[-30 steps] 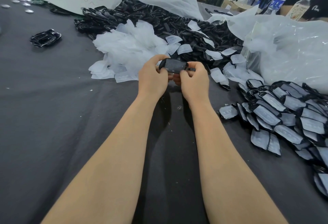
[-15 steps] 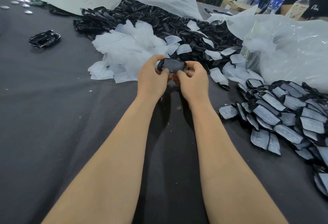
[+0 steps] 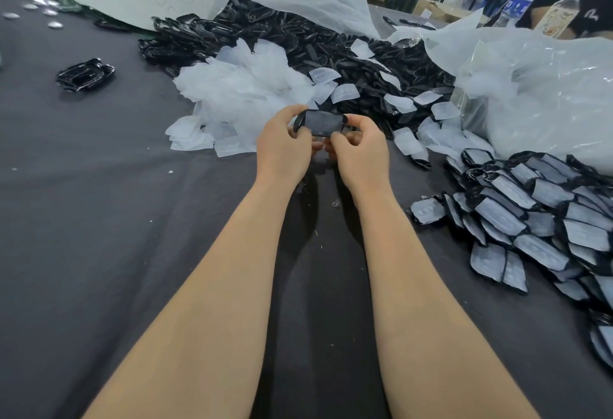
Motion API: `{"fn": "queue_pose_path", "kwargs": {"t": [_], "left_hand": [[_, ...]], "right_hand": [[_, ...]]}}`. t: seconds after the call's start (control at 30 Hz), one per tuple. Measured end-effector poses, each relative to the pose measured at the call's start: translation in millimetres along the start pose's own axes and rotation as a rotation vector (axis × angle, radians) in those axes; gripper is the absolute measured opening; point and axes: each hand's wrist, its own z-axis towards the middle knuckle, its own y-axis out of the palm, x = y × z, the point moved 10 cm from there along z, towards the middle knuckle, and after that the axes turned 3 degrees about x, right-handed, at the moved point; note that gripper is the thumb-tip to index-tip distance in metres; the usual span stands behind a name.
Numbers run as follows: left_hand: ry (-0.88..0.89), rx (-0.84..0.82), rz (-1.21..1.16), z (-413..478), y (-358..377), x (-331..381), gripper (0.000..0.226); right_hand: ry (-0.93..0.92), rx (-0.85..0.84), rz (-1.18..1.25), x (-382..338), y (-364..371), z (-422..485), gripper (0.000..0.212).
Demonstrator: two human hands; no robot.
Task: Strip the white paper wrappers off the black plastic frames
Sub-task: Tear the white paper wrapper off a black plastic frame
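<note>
Across the dark grey cloth (image 3: 99,219) of a workshop table lie three heaps: bare black frames (image 3: 298,40) at upper centre, loose white wrappers (image 3: 245,93) just below them, wrapped frames (image 3: 530,213) at right. At frame centre, the left hand (image 3: 285,150) and right hand (image 3: 361,153) each pinch one black frame (image 3: 320,123), held above the cloth, a pale wrapper covering its middle.

wrappers (image 3: 245,97) left, wrapped frames (image 3: 544,216) right
</note>
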Motion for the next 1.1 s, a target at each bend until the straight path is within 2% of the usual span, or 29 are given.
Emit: {"fn": "queue_pose_path", "kwargs": {"t": [0.23,0.6,0.8,1.1], "left_hand": [[0.067,0.015,0.071,-1.1,-1.7,4.3,0.034],[0.101,-0.006,0.037,-1.5,2.9,7.4,0.028],[0.095,-0.007,0.019,-0.1,3.8,5.4,0.029],[0.055,0.005,0.005,1.0,2.5,1.9,0.031]], "right_hand": [[0.033,-0.006,0.102,1.7,-1.8,0.1,0.038],[0.057,0.059,0.112,5.2,-5.7,0.4,0.021],[0.054,0.060,0.115,6.0,-4.4,0.6,0.019],[0.050,0.043,0.082,3.5,-1.7,-0.4,0.030]]}}
